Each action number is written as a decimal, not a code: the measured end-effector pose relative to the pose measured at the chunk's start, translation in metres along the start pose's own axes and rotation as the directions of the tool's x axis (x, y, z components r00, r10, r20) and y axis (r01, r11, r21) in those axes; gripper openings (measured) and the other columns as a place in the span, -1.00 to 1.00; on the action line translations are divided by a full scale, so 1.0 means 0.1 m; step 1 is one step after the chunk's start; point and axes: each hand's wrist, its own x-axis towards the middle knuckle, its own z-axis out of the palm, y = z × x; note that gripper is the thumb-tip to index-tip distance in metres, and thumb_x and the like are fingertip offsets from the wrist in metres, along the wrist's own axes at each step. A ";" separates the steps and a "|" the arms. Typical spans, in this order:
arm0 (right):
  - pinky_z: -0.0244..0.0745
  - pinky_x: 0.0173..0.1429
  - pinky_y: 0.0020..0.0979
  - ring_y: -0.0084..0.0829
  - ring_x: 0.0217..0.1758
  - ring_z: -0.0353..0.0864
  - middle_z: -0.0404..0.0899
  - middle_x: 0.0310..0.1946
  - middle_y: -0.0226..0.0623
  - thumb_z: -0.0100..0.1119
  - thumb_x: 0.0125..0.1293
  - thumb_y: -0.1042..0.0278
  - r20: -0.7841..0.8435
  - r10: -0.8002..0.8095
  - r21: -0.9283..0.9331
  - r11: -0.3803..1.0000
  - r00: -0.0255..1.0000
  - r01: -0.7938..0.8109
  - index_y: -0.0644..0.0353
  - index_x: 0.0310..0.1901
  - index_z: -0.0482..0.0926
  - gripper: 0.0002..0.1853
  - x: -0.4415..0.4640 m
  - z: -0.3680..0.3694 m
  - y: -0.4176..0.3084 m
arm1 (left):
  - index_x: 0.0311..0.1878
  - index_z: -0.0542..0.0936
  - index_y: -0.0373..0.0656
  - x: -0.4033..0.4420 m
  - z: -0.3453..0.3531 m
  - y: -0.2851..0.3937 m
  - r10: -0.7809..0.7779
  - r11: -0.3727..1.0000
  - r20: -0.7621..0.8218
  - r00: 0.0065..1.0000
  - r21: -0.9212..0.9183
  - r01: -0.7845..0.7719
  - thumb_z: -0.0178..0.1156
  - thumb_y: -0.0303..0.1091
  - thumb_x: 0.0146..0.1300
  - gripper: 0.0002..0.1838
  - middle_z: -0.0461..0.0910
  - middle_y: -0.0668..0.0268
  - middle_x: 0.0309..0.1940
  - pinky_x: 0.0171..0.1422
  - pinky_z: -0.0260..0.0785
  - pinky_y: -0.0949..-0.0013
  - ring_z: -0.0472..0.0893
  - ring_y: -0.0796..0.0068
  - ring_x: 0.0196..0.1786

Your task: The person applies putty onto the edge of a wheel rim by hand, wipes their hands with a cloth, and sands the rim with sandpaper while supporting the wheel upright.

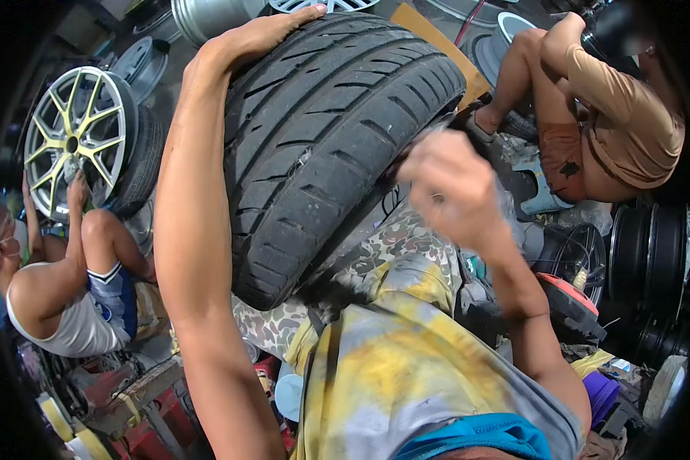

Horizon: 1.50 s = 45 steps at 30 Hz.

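A black tyre [337,138] stands tilted between my knees, its tread facing me, against camouflage trousers [391,245]. My left hand [272,34] lies over the tyre's far upper edge with its fingers stretched out along the rubber, and the left forearm runs beside the tread. Close to the tyre's right sidewall is my right hand [452,184], smeared by motion, its fingers curled closed. Whatever it may hold is hidden, though a blurred greyish edge shows just above it. The tyre's inner side faces away and is mostly out of sight.
At left, a person in a white vest [69,307] works at a yellow-and-silver wheel rim [73,143]. Another person in a brown shirt [629,115] sits at right by a pale blue stool [540,184]. Black rims [644,253], a cardboard piece [437,46] and a red toolbox [161,422] surround me.
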 end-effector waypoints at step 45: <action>0.57 0.25 -0.13 -0.27 0.00 0.76 0.77 -0.16 -0.28 0.34 0.15 0.50 -0.188 -0.164 -0.104 0.984 0.969 0.146 0.18 -0.17 0.76 -0.81 -0.24 0.23 -0.07 | 0.44 0.59 0.01 0.02 0.03 -0.13 0.046 0.999 -0.127 0.991 0.012 -0.045 0.01 0.60 0.34 -0.07 0.59 -0.04 0.33 0.50 0.33 0.26 0.62 0.13 0.32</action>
